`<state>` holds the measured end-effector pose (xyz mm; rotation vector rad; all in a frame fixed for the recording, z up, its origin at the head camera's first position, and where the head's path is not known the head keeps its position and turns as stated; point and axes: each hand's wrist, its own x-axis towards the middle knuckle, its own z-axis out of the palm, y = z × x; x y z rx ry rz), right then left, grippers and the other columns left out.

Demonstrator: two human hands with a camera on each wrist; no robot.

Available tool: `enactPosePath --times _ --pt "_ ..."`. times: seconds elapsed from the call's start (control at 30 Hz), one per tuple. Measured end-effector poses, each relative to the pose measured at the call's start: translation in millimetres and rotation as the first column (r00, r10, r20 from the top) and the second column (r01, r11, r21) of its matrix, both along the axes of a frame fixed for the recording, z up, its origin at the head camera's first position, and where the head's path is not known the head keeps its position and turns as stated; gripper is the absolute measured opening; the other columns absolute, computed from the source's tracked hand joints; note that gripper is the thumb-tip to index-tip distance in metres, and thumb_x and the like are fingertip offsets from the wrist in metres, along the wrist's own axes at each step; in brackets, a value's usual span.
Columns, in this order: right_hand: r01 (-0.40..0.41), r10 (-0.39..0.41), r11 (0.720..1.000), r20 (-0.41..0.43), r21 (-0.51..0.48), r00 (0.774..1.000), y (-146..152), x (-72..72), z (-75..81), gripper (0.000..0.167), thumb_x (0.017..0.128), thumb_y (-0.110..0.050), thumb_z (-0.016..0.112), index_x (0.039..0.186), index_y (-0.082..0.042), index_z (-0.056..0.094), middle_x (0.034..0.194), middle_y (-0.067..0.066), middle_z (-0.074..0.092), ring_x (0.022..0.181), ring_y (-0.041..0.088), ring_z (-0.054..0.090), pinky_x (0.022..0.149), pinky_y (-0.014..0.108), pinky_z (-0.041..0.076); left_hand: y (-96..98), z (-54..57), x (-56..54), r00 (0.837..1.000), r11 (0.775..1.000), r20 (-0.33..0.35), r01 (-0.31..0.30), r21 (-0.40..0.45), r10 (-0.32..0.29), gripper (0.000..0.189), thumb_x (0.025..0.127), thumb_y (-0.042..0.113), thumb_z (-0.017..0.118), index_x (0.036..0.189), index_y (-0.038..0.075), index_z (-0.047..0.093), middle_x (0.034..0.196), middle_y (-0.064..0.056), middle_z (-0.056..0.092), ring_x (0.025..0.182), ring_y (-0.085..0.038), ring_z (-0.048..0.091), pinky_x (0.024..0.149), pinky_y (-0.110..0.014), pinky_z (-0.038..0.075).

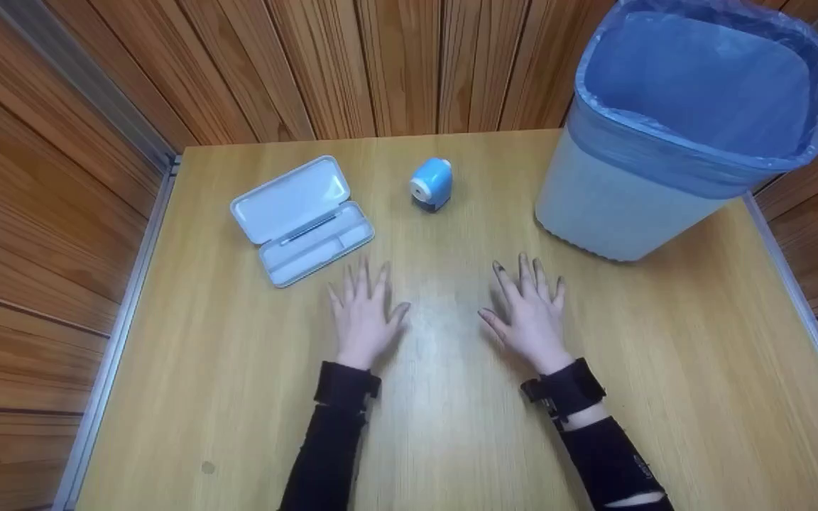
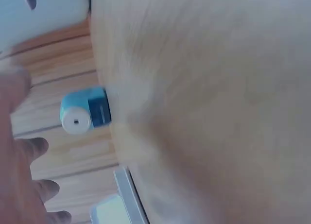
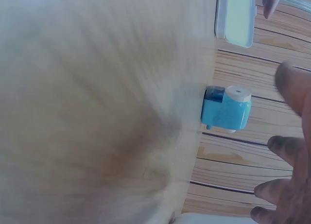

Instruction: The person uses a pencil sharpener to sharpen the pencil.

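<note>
My left hand [image 1: 364,323] lies palm down over the table with its fingers spread, holding nothing. An opened pencil case [image 1: 288,202] is just beyond its fingertips, with a thin pencil-like stick [image 1: 309,229] in its upper compartment. To the right, my right hand [image 1: 531,321] is spread palm down too, with nothing in its grasp. Between and beyond both hands stands a blue pencil sharpener [image 1: 432,182] with a white round front; the left wrist view shows the hole in that front [image 2: 76,121]. Dark smudges mark some right fingertips.
A tall white bin [image 1: 615,191] lined with a blue bag stands at the table's back right, beyond my right hand. Wood-panelled walls [image 1: 402,67] border the back and sides. Metal strips run along the left and right edges of the wooden table [image 1: 437,440].
</note>
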<state>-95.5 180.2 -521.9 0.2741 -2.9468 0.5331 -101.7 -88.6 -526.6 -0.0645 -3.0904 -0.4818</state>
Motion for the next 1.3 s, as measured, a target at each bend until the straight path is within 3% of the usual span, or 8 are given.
enactPosePath --times 0.2,0.37,0.53,0.7,0.83,1.1,1.3 --pt "-0.003 0.002 1.000 -0.041 -0.028 0.999 -2 -0.2 0.6 0.069 0.088 -0.039 0.071 0.147 -0.015 0.046 0.156 0.025 0.037 0.146 0.047 0.031 0.113 0.075 0.017 -46.8 4.4 -14.3 0.990 0.992 0.062 -0.128 0.009 0.127 0.072 0.098 0.046 0.053 0.156 0.012 0.028 0.166 -0.021 0.013 0.152 -0.046 0.014 0.118 -0.070 0.013" --pt "-0.025 0.024 0.999 -0.043 -0.030 0.999 -5 -1.2 1.3 0.065 0.089 -0.036 0.070 0.145 -0.012 0.049 0.154 0.024 0.040 0.144 0.046 0.033 0.112 0.074 0.020 -80.3 2.5 -22.2 0.962 0.979 0.184 -0.204 0.008 0.199 0.073 0.101 0.045 0.048 0.158 0.009 0.022 0.166 -0.023 0.010 0.152 -0.049 0.009 0.120 -0.069 0.009" --pt "-0.054 0.052 0.998 -0.036 -0.036 0.998 -11 -5.0 3.0 0.063 0.089 -0.034 0.070 0.145 -0.012 0.049 0.153 0.024 0.043 0.143 0.046 0.035 0.112 0.073 0.023 -91.5 -2.0 -24.4 0.936 0.973 0.287 -0.226 0.042 0.205 0.074 0.101 0.046 0.046 0.158 0.005 0.020 0.165 -0.026 0.010 0.151 -0.051 0.008 0.121 -0.068 0.007" --pt "-0.090 0.089 0.995 -0.028 -0.040 0.996 -20 -9.3 4.4 0.064 0.088 -0.032 0.071 0.145 -0.011 0.049 0.151 0.024 0.045 0.142 0.046 0.039 0.111 0.074 0.024 -89.4 -1.3 -22.3 0.934 0.970 0.291 -0.234 0.061 0.207 0.073 0.101 0.045 0.047 0.156 0.002 0.024 0.162 -0.029 0.019 0.150 -0.053 0.011 0.122 -0.063 0.011" --pt "-0.118 0.118 0.992 -0.017 -0.034 0.993 -30 -11.8 6.0 0.065 0.089 -0.032 0.071 0.145 -0.011 0.048 0.152 0.023 0.045 0.141 0.045 0.040 0.111 0.073 0.026 -86.5 -0.2 -15.7 0.942 0.971 0.269 -0.227 0.074 0.199 0.073 0.100 0.044 0.050 0.153 -0.001 0.028 0.159 -0.031 0.025 0.148 -0.055 0.014 0.122 -0.062 0.014" --pt "-0.202 0.202 0.979 -0.012 -0.029 0.979 -53 -16.4 6.9 0.058 0.090 -0.028 0.070 0.141 -0.008 0.052 0.148 0.022 0.049 0.139 0.043 0.044 0.110 0.071 0.031 -79.3 0.3 13.0 0.963 0.970 0.237 -0.174 0.170 0.131 0.071 0.097 0.040 0.056 0.150 -0.003 0.035 0.156 -0.033 0.029 0.148 -0.056 0.015 0.121 -0.062 0.018" --pt "-0.287 0.288 0.958 -0.015 0.013 0.958 -72 -17.7 3.8 0.047 0.090 -0.022 0.070 0.132 -0.004 0.059 0.136 0.020 0.060 0.127 0.040 0.055 0.103 0.062 0.044 -67.7 -1.0 33.6 0.973 0.971 0.221 -0.110 0.212 0.062 0.068 0.096 0.039 0.059 0.148 -0.001 0.041 0.155 -0.031 0.035 0.148 -0.055 0.019 0.120 -0.062 0.021"
